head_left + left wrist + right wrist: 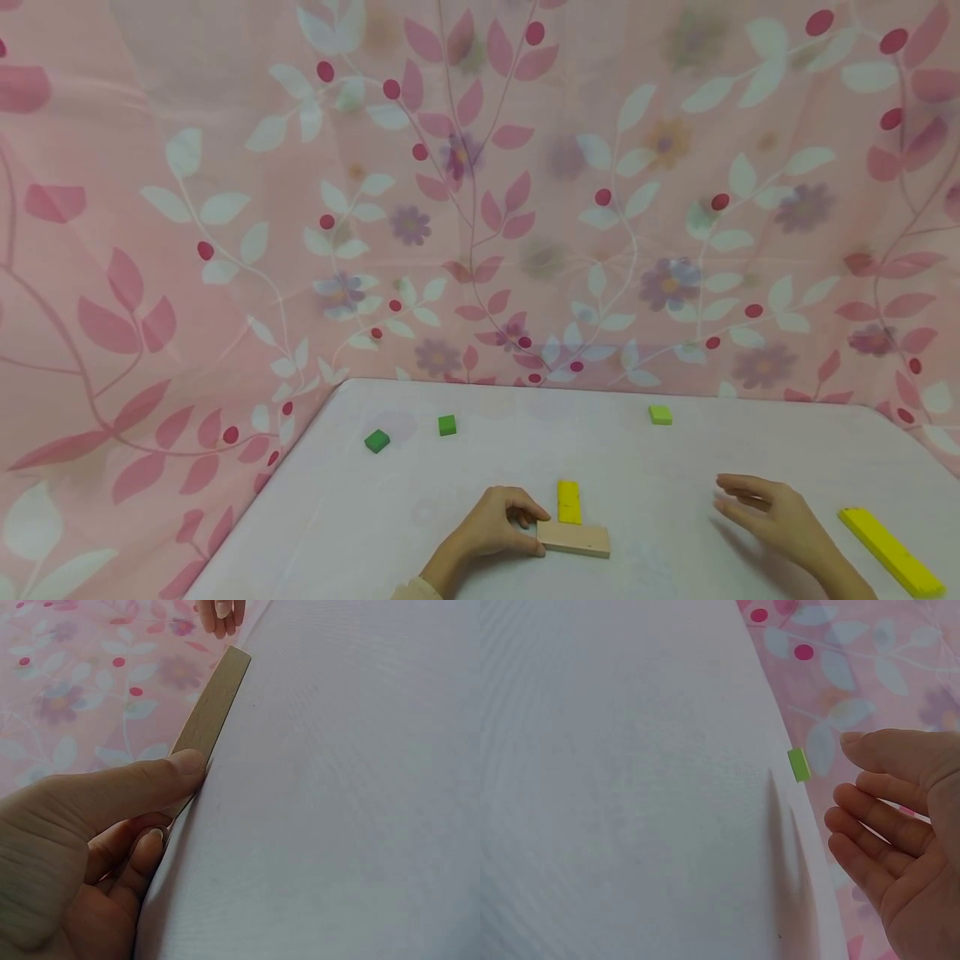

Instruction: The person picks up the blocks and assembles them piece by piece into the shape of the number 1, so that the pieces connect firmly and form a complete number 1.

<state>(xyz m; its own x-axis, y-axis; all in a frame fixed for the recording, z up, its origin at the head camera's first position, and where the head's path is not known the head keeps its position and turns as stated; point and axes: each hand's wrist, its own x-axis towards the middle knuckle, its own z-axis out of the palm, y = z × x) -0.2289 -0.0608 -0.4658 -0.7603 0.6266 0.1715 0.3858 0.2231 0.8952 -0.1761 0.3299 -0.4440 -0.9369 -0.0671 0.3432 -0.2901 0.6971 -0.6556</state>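
My left hand (498,525) pinches the left end of a plain wooden block (573,539) between thumb and fingers. In the left wrist view this flat, oblong block (214,705) points away from the hand. A short yellow block (569,502) lies just behind it, its near end meeting the wooden block's back edge in the head view. To the right, my right hand (780,521) holds nothing, its fingers loosely bent with the thumb apart. The right wrist view also shows that hand (900,832) with nothing between its fingers.
A long yellow block (891,552) lies at the right, beyond the right hand. Two dark green blocks (377,441) sit at the back left of the white table (510,450), and a light green block (661,415) near its back edge. Behind hangs a pink flowered curtain (480,275).
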